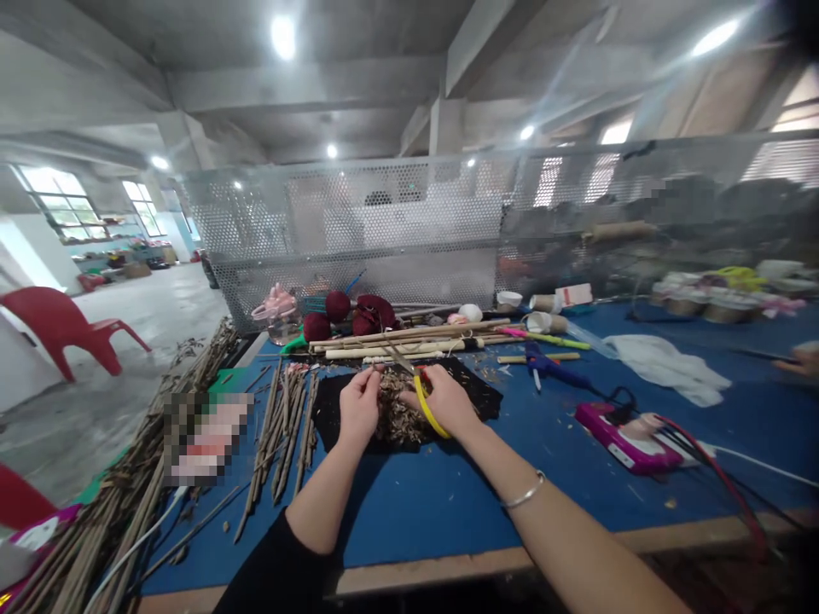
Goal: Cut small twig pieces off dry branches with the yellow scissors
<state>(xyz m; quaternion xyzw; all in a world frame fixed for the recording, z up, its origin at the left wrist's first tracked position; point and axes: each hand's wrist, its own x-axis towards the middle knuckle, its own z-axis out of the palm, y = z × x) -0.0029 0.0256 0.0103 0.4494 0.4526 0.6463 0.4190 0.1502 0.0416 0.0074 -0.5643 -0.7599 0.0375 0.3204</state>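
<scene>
My right hand [450, 402] is closed on a pair of scissors with yellow handles [430, 411]. The blades point up and to the left, across the space above my left hand. My left hand [359, 404] pinches something too small to make out, close to the blades. Between and below both hands lies a pile of brown dried plant scraps [397, 422] on a black cloth [329, 405]. To the left of the cloth, several thin dry stalks [281, 426] rest side by side on the blue table [397, 512].
A long stalk bundle [150, 460] lines the left edge beside a phone [211, 439]. Yarn balls [338, 304] and pale sticks [409, 345] lie behind the cloth. On the right are a blue glue gun [554, 367], a magenta power strip [624, 443], white cloth [665, 362] and another person's hand [803, 362].
</scene>
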